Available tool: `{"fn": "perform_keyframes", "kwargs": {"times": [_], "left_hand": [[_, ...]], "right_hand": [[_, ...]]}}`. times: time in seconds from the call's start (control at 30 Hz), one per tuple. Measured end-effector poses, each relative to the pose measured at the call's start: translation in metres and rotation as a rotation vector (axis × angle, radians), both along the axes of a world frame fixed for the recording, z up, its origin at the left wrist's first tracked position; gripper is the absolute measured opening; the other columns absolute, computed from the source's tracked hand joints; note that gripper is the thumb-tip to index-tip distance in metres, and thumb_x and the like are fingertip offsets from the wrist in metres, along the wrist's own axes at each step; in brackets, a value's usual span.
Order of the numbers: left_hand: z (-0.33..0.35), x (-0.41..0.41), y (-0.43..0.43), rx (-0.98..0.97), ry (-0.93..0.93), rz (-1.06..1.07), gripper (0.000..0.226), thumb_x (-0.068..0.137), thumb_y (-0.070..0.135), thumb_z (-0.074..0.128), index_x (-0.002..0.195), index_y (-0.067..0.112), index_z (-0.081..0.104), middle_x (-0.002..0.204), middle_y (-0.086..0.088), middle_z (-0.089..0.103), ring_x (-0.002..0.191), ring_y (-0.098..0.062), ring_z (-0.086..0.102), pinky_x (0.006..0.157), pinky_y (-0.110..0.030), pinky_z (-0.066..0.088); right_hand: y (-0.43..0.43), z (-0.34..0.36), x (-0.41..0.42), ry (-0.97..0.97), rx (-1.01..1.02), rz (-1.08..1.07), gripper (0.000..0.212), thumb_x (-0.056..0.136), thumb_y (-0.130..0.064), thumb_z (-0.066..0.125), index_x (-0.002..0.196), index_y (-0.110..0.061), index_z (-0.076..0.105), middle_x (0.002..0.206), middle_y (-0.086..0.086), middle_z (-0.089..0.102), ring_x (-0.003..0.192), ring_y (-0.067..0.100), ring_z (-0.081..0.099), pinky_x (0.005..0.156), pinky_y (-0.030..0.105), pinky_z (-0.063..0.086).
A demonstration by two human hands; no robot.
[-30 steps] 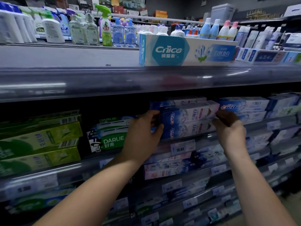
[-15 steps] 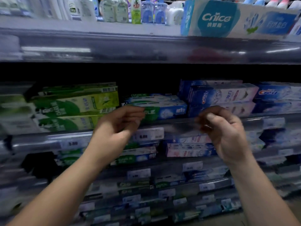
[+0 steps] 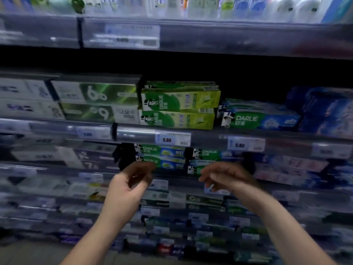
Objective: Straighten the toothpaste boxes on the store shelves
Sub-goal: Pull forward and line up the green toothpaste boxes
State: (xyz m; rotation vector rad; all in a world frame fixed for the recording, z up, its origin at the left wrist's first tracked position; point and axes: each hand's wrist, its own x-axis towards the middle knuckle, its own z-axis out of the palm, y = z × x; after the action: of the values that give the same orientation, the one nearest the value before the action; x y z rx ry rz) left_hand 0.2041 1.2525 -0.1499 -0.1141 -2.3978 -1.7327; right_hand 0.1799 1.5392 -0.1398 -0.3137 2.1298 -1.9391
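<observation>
Toothpaste boxes, head view: long green-and-yellow cardboard cartons lie lengthwise on the middle shelf, printed faces out, presumably so the labels read from the aisle. Count: two full faces stacked, plus the edge of a third on top. The upper face overhangs the lower one slightly on the right; I judge this stack a candidate for squaring.

Beside it on the right, one green-and-blue carton shows at the front, with more behind it, too blurred to count. On the left are two dark green cartons, stacked.

On the grey shelf rail below, three white price tags are readable as tags.

The shelf under it holds two stacks of green-and-blue cartons, two in each.

Left hand and right hand hover in front of this lower shelf. Both sets of fingers are loosely curled and hold nothing; whether the fingertips touch any carton is lost in blur. Likely poised between stacks.
</observation>
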Motion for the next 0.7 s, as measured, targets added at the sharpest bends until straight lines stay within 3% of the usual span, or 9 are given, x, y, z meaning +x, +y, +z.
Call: {"fn": "perform_keyframes", "kwargs": {"times": [0.23,0.33,0.43,0.5,0.57,0.6,0.7], "left_hand": [[-0.047,-0.017,-0.038,-0.066,-0.116,-0.086,0.025,0.091,0.015,0.071,0.109,0.033,0.071,0.106,0.021,0.074,0.101,0.006,0.066,0.092,-0.027,0.055],[-0.065,-0.033,-0.033,-0.145,-0.094,-0.171,0.03,0.092,0.021,0.07,0.117,0.035,0.067,0.112,0.024,0.071,0.106,0.006,0.064,0.096,-0.028,0.053],[-0.074,-0.041,-0.013,-0.099,-0.073,-0.248,0.033,0.094,0.023,0.067,0.125,0.031,0.063,0.119,0.02,0.068,0.11,0.006,0.062,0.097,-0.025,0.051],[-0.078,-0.047,0.007,-0.078,-0.055,-0.301,0.036,0.094,0.025,0.067,0.13,0.03,0.059,0.123,0.018,0.065,0.113,0.005,0.06,0.096,-0.022,0.049],[-0.088,-0.057,0.028,-0.13,-0.017,-0.305,0.045,0.093,0.025,0.069,0.135,0.027,0.055,0.128,0.016,0.061,0.117,0.0,0.057,0.1,-0.021,0.046],[-0.094,-0.063,0.039,-0.161,0.009,-0.286,0.049,0.092,0.024,0.07,0.138,0.024,0.052,0.13,0.014,0.06,0.119,-0.003,0.056,0.103,-0.023,0.045],[-0.108,-0.078,0.062,-0.197,0.033,-0.187,0.057,0.09,0.023,0.073,0.141,0.016,0.049,0.134,0.002,0.061,0.123,-0.014,0.057,0.109,-0.031,0.044]], "right_hand": [[-0.046,-0.048,0.002,-0.078,0.056,-0.255,0.02,0.098,-0.008,0.056,0.106,-0.013,0.074,0.099,0.008,0.077,0.093,0.026,0.073,0.082,0.036,0.06],[-0.039,-0.068,0.006,-0.071,0.003,-0.473,0.019,0.098,-0.01,0.058,0.106,-0.014,0.074,0.101,0.008,0.077,0.096,0.024,0.072,0.082,0.034,0.06],[-0.018,-0.08,0.011,-0.053,-0.023,-0.681,0.018,0.096,-0.019,0.061,0.11,-0.016,0.072,0.108,0.004,0.075,0.099,0.018,0.071,0.088,0.034,0.058],[-0.004,-0.085,0.009,0.001,0.06,-0.778,0.021,0.095,-0.024,0.062,0.115,-0.021,0.068,0.108,0.0,0.072,0.099,0.015,0.069,0.088,0.031,0.054],[0.009,-0.09,0.002,0.082,0.204,-0.863,0.024,0.095,-0.02,0.063,0.118,-0.014,0.064,0.105,0.006,0.069,0.1,0.02,0.065,0.077,0.023,0.049],[0.013,-0.092,-0.002,0.12,0.293,-0.896,0.024,0.094,-0.018,0.064,0.116,-0.01,0.062,0.101,0.011,0.067,0.098,0.025,0.064,0.073,0.025,0.047],[0.023,-0.103,-0.017,0.183,0.406,-0.898,0.022,0.09,-0.014,0.067,0.108,-0.021,0.057,0.089,-0.012,0.064,0.092,0.018,0.063,0.075,0.027,0.043]]}}
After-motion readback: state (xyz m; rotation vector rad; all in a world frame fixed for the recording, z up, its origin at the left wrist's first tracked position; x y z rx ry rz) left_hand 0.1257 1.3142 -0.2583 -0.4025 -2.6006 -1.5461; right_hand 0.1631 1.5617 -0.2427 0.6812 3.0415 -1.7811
